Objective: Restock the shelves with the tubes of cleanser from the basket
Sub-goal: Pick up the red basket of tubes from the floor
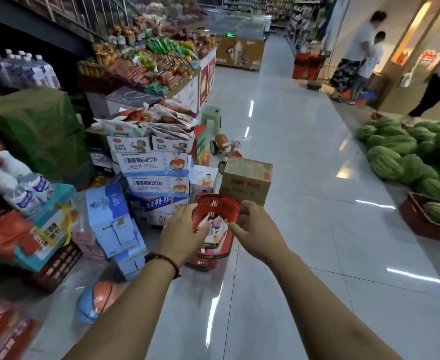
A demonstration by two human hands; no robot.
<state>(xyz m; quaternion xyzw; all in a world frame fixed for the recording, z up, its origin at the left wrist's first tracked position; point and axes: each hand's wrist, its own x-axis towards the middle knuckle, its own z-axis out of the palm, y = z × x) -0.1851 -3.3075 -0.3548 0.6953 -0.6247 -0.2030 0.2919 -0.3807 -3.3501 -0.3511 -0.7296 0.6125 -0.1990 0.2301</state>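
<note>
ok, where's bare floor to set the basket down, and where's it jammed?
Free: the tiled aisle right of the red basket, up to the watermelons. Also floor nearer the person, under the arms. Crowded: drink cartons and a cardboard box crowd its left and far sides.

Head camera looks forward and down along a shop aisle floor (291,178).
</note>
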